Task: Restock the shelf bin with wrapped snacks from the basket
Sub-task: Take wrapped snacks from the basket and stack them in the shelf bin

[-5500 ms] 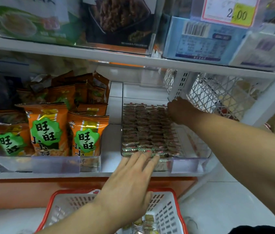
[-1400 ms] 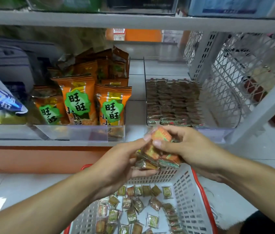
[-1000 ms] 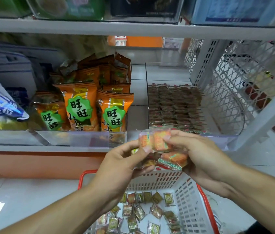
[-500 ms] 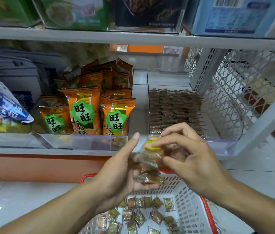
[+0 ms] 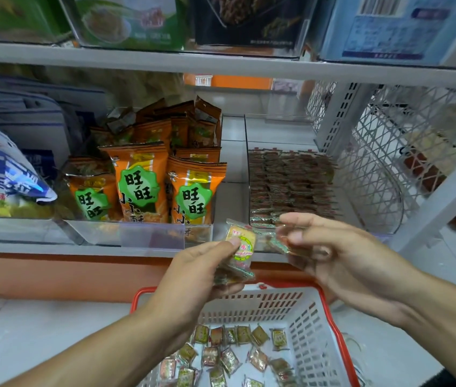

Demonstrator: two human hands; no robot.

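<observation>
My left hand grips a small stack of wrapped snacks, thumb on the top yellow-and-green packet. To its right, my right hand pinches a few more wrapped snacks between thumb and fingers. Both hands hover in front of the shelf edge, above the white basket with a red rim, which holds several loose wrapped snacks. Behind the hands, the clear shelf bin holds rows of brown wrapped snacks, with bare floor at its back.
Orange snack bags fill the clear bin to the left. A blue-and-white bag lies further left. White wire mesh closes the shelf's right side. An upper shelf carries boxed goods. Pale floor tiles surround the basket.
The hands have drawn apart. My right hand has taken a few snacks off the stack and moved right; my left keeps the others. The view has tilted up a little.
</observation>
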